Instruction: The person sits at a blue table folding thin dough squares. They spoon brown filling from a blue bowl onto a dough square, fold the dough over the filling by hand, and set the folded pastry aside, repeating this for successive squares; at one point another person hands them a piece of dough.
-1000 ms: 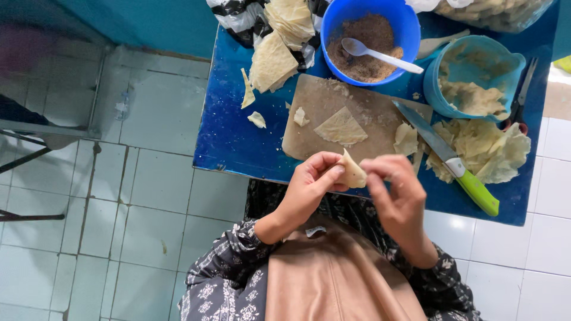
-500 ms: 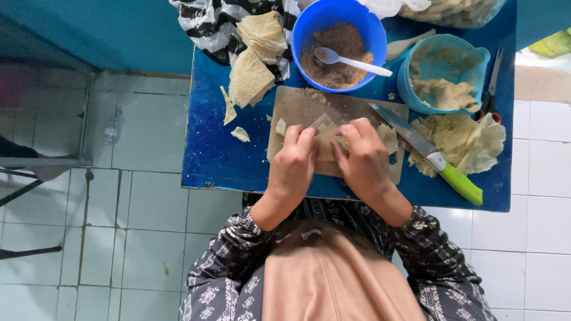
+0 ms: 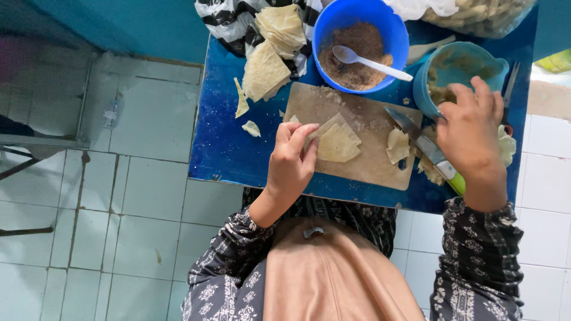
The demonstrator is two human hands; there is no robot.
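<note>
— Two hands at work; where is each one?
— Left hand (image 3: 292, 157) lies on the wooden cutting board (image 3: 357, 157), its fingers (image 3: 300, 135) pressing flat on the edge of a pale folded wrapper (image 3: 338, 142). Right hand (image 3: 470, 125) reaches to the teal bowl (image 3: 461, 65), fingers loosely curled at its rim, holding nothing I can make out.
— And nearby?
— A green-handled knife (image 3: 431, 151) lies just beside the board on the blue tabletop (image 3: 226, 142); a blue bowl (image 3: 360, 44) of brown filling holds a white spoon (image 3: 369, 61).

The right hand (image 3: 473, 128) hides part of the teal tub (image 3: 458, 74).
</note>
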